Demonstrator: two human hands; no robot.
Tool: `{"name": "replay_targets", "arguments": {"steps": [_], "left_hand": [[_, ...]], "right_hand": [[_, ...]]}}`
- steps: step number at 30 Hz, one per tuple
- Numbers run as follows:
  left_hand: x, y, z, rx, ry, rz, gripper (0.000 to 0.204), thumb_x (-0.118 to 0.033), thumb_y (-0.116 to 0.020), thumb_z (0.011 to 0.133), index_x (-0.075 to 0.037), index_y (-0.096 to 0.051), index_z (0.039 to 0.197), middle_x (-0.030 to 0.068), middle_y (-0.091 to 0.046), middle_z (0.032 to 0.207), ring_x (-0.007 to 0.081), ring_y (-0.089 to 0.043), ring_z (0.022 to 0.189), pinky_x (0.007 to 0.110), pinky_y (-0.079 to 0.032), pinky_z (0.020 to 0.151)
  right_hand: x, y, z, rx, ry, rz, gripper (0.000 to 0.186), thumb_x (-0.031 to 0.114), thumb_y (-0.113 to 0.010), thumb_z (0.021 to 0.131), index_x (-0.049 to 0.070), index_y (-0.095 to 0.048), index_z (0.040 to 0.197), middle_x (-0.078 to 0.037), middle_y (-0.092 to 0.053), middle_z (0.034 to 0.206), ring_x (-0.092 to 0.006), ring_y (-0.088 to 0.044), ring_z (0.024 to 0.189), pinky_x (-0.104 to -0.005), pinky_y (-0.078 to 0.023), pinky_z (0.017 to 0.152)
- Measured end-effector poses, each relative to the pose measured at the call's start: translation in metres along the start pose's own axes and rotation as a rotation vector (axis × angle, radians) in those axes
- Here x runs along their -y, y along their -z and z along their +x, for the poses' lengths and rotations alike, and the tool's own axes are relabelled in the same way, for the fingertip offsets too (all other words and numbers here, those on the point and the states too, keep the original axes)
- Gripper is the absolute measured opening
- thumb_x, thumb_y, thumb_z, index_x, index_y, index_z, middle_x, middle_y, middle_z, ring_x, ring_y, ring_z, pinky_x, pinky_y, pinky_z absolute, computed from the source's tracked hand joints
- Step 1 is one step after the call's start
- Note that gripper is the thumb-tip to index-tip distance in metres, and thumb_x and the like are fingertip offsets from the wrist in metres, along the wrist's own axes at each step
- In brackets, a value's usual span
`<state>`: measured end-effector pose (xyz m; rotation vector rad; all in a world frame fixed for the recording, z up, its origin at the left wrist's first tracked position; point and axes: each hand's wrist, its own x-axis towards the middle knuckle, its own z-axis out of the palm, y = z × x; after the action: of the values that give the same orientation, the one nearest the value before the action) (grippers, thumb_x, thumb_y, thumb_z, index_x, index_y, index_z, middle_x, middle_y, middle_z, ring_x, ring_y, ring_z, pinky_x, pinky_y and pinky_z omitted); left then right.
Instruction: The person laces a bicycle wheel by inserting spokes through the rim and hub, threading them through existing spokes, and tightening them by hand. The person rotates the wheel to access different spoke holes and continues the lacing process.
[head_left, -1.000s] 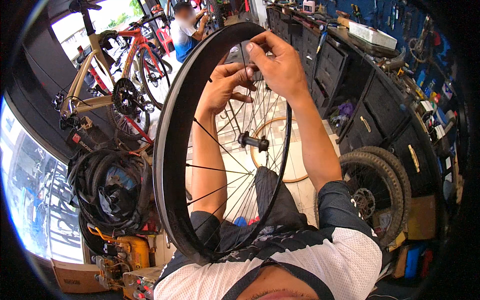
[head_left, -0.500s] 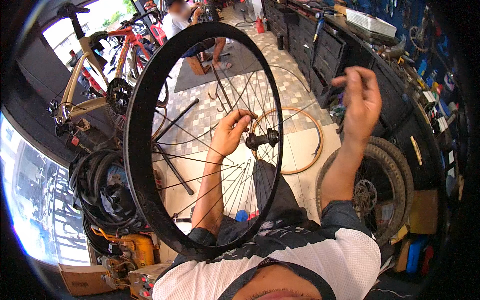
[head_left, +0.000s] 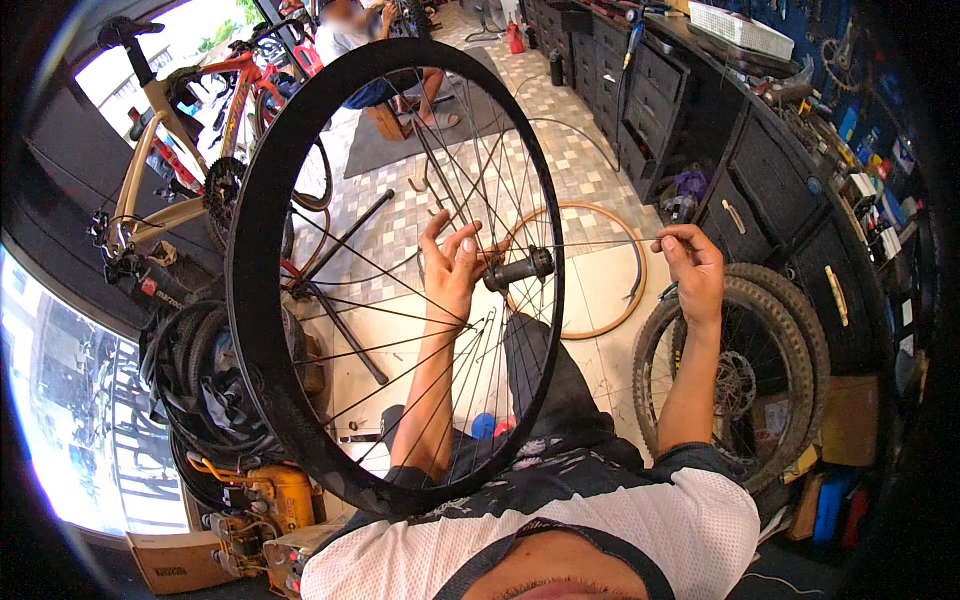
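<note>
A deep black bicycle rim (head_left: 262, 200) stands upright before me, with black spokes (head_left: 400, 352) running from it. Inside it sits a black hub (head_left: 520, 268). Some spokes in the lower part end loose, away from the hub. My left hand (head_left: 452, 278) reaches inside the rim beside the hub, its fingers spread and one fingertip at the hub's left end. My right hand (head_left: 692, 268), outside the rim to the right, pinches the end of a thin spoke (head_left: 600, 243) that stretches level from the hub. Whether the left fingertips touch the hub cannot be made out.
Bikes (head_left: 165, 120) stand at the left, above coiled black tires (head_left: 205, 370) and a yellow machine (head_left: 285, 497). Knobby-tired wheels (head_left: 808, 360) lean at right by black drawers (head_left: 765, 160). A tan-edged tire (head_left: 590, 335) lies on the floor. Another person (head_left: 350, 50) sits beyond.
My right hand has come down and now pinches the spoke's end. My left fingers have opened from a pinch near the hub. The rim has shifted slightly left.
</note>
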<state>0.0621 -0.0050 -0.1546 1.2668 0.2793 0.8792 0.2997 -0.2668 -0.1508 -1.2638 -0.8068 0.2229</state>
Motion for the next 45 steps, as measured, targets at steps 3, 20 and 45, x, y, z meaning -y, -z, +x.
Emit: {"name": "replay_targets", "arguments": {"steps": [3,20,45], "left_hand": [[0.019,-0.010,-0.006,-0.134,-0.047,-0.060,0.096,-0.017,-0.077,0.098,-0.010,-0.005,0.161,0.0334,-0.058,0.135,0.0408,-0.072,0.114,0.046,-0.059,0.099],[0.037,-0.018,-0.017,0.030,0.092,-0.404,0.063,-0.044,-0.047,0.112,0.013,-0.050,0.139,0.0281,-0.067,0.130,0.0375,-0.067,0.122,0.049,-0.055,0.106],[-0.127,0.061,0.056,0.198,-0.222,-0.133,0.044,-0.042,-0.047,0.112,-0.013,-0.047,0.079,0.0090,-0.058,0.091,0.0261,-0.059,0.082,0.039,-0.052,0.069]], "right_hand": [[0.000,-0.009,0.007,-0.013,0.003,-0.039,0.015,0.013,-0.069,0.103,0.000,-0.072,0.110,-0.004,-0.072,0.097,-0.0110,-0.067,0.092,-0.0271,-0.052,0.087],[-0.003,-0.067,0.030,0.389,-0.024,-0.352,0.021,0.021,-0.080,0.095,0.003,-0.076,0.105,-0.003,-0.072,0.095,-0.0066,-0.064,0.082,-0.0207,-0.043,0.062],[0.040,-0.112,-0.024,0.378,0.040,-0.384,0.049,0.020,-0.085,0.082,0.007,-0.064,0.124,-0.011,-0.078,0.107,-0.0222,-0.076,0.085,-0.0318,-0.056,0.069]]}}
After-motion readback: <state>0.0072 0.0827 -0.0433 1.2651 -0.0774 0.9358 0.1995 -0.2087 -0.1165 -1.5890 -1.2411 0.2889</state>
